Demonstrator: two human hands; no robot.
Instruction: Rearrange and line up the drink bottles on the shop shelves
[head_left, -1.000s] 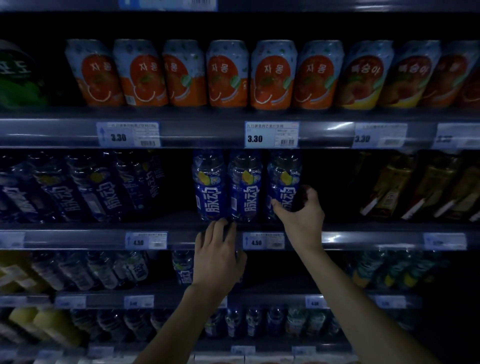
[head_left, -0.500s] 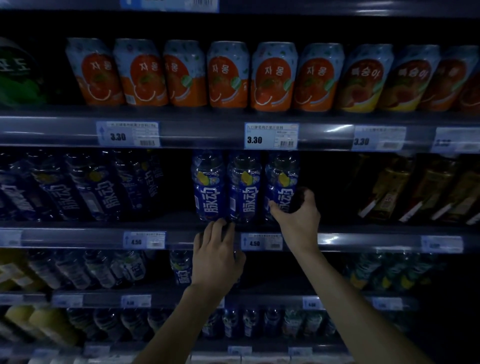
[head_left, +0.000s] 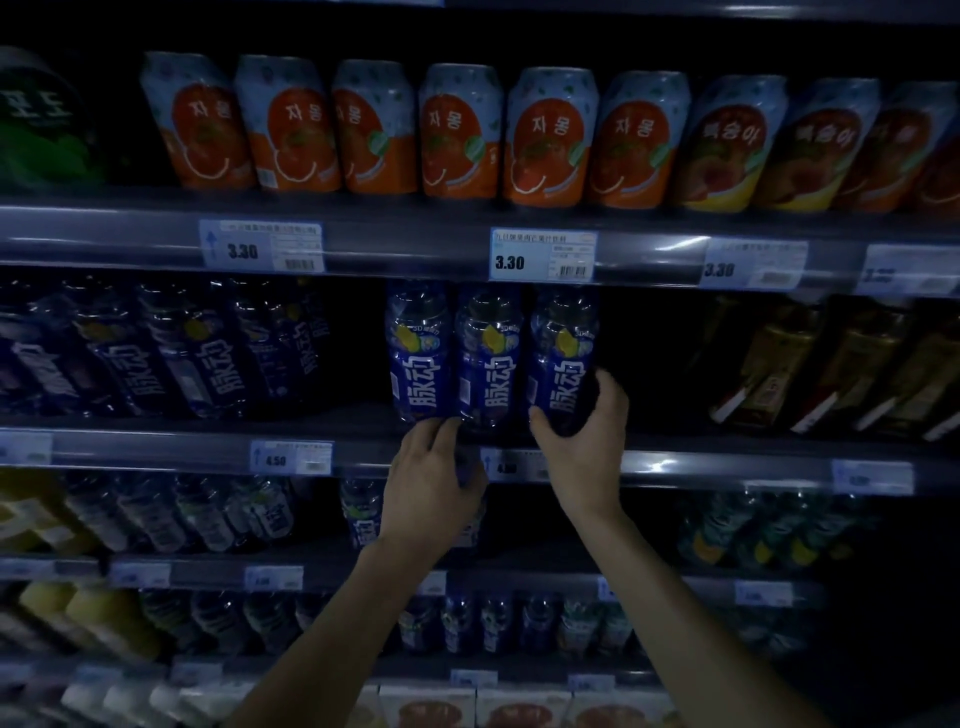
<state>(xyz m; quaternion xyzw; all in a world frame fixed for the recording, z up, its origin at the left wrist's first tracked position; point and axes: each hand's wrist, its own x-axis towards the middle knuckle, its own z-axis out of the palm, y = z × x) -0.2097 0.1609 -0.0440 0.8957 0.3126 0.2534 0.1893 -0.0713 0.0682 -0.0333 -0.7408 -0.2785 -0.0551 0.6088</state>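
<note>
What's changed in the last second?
Almost nothing. The right hand slid slightly left round the right blue bottle it holds. The left hand keeps its fingertips at the bases of the left blue bottle and middle blue bottle; all three stand unmoved.

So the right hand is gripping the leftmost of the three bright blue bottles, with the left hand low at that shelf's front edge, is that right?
Not quite. In the head view the right hand grips the rightmost blue bottle of the three, not the leftmost. The left hand is indeed low at the shelf's front edge.
</note>
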